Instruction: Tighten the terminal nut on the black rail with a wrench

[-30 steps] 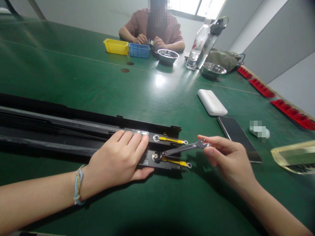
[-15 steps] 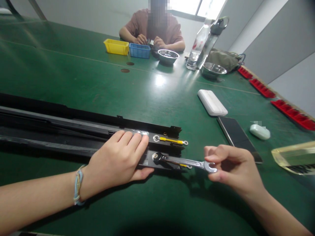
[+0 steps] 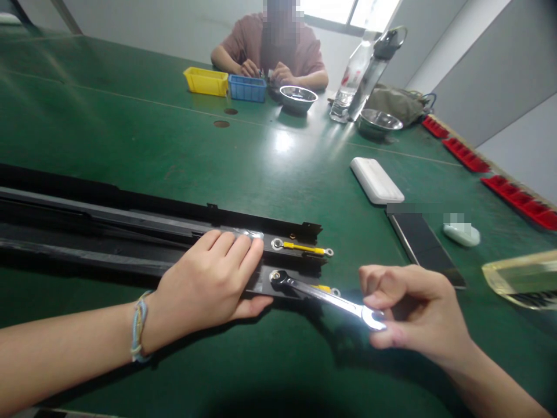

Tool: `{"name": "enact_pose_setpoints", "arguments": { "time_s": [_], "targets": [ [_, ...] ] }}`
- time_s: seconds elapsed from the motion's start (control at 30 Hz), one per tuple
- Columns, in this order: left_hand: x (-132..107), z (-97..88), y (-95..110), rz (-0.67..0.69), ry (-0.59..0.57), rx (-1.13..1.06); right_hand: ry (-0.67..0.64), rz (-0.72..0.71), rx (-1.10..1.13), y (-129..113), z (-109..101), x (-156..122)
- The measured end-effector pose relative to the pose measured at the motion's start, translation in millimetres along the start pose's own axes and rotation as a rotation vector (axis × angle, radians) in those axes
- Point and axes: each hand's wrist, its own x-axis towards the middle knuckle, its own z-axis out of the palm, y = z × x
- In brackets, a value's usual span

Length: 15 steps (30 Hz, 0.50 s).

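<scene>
My left hand (image 3: pixel 213 278) is wrapped over the end of a long black metal rail (image 3: pixel 143 223), its thumb against the near edge. My right hand (image 3: pixel 413 307) pinches the open jaw end of a shiny combination wrench (image 3: pixel 328 297) between thumb and fingers. The wrench's ring end sits around a nut (image 3: pixel 275 276) on the near strip of the rail. A yellow wire (image 3: pixel 304 249) with ring terminals is fastened on the far strip. Another yellow wire (image 3: pixel 322 288) shows partly behind the wrench.
A white power bank (image 3: pixel 376 181), a dark phone (image 3: pixel 426 247) and a pale green case (image 3: pixel 461 233) lie to the right. Across the table sits a person (image 3: pixel 300 52) near yellow (image 3: pixel 205 82) and blue bins (image 3: pixel 247 89), a metal bowl (image 3: pixel 297 100) and bottles (image 3: pixel 350 81).
The jaw end of the wrench has swung toward me with my right hand, turning about the nut. My left hand and the rail stay in place.
</scene>
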Motion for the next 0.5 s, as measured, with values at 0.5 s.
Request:
{"name": "enact_pose_setpoints", "arguments": {
  "time_s": [0.5],
  "targets": [
    [-1.5,0.6,2.7,-0.005,0.006,0.004,0.267,0.215,-0.137,1.8,-5.0,2.4]
  ]
}}
